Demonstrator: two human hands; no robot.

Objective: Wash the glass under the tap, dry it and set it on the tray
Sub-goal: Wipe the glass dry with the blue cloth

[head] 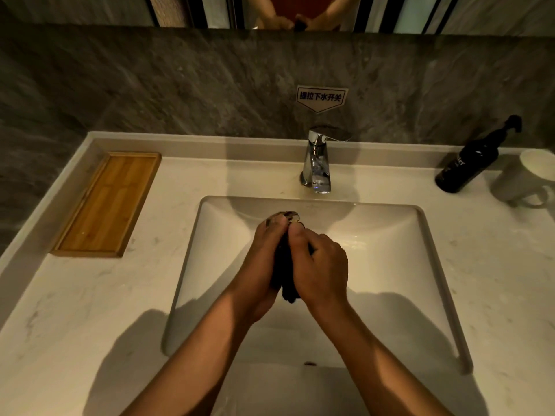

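Dim, warm overhead light casts soft forearm shadows into the sink (390,223); wide-angle bending curves the edges

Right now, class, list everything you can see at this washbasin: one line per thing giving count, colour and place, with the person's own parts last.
Tray: one, light wood, on the counter left of the sink, nothing on it.
Sink: one, white, rectangular, set in the middle of the counter.
Tap: one, chrome, behind the sink; no water stream visible.
Pump bottle: one, black, back right of the counter.
Mug: one, white, at the right edge beside the bottle.
Sign: one, white, on the grey wall above the tap.
Glass: one, only its rim shows, between the hands.
Cloth: one, dark, wrapped around the glass.
Left hand: over the sink, gripping.
Right hand: over the sink, gripping.
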